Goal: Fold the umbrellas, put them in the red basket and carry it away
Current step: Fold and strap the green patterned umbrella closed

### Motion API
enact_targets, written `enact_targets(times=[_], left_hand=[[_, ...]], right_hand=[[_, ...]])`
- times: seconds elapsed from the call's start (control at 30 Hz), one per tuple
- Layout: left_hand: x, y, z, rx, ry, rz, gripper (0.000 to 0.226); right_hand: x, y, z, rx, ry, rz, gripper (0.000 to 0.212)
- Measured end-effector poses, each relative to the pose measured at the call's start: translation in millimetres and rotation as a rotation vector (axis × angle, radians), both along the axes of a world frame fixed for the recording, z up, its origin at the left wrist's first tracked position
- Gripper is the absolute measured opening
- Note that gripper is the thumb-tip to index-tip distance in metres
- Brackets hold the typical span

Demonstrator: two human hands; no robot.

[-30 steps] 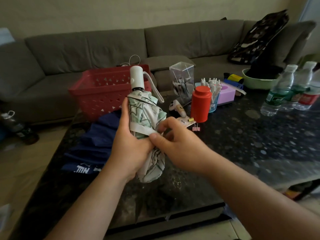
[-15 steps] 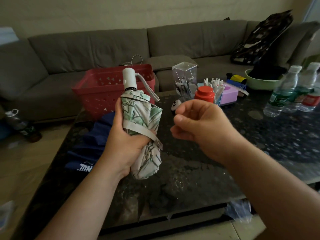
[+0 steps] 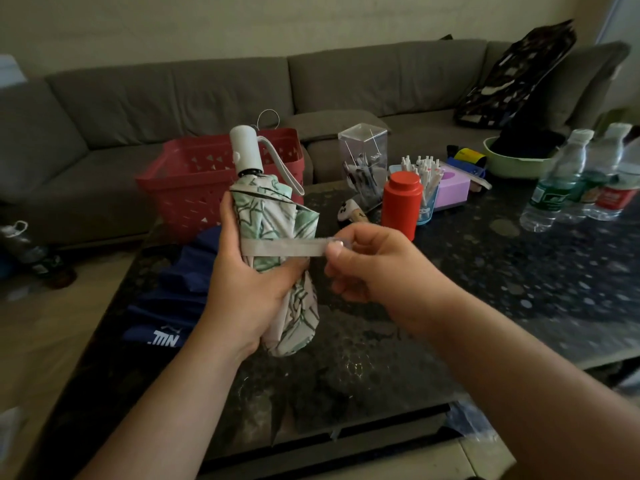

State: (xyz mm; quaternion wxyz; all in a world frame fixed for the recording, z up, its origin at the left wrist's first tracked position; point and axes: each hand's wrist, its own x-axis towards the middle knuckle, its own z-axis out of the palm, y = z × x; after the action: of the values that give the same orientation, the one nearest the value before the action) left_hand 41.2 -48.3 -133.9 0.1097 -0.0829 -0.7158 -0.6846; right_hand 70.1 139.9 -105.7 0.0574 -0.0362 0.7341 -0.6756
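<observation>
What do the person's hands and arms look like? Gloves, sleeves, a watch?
Both are bare. The left hand and right hand have no gloves, rings or markings that show, and both forearms run uncovered to the picture's bottom edge: no sleeve, watch or bracelet in view. The nails look short and unpainted.

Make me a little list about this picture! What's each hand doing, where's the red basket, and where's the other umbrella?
left hand: the left hand grips the folded green-patterned umbrella, white handle pointing up
right hand: the right hand pinches the end of the umbrella's strap, pulled out sideways
strap: not yet fastened round the umbrella
red basket: the red basket stands on the table's far left corner, behind the umbrella
other umbrella: the blue umbrella lies on the dark table, outside the basket
</observation>
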Motion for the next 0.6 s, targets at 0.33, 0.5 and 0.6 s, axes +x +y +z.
enact_targets(times=[0.33, 0.5, 0.6], left_hand=[[-3, -3, 9, 0.168, -0.051, -0.141, 0.104], [7, -4, 18, 0.304, 0.0, -0.324, 0.092], [13, 3, 17, 0.353, 0.028, -0.387, 0.081]], right_hand=[[-1, -1, 1, -0.221, 0.136, -0.195, 0.027], [-8, -2, -7, -0.083, 0.167, -0.23, 0.023], [-11, -6, -11, -0.085, 0.186, -0.203, 0.022]])
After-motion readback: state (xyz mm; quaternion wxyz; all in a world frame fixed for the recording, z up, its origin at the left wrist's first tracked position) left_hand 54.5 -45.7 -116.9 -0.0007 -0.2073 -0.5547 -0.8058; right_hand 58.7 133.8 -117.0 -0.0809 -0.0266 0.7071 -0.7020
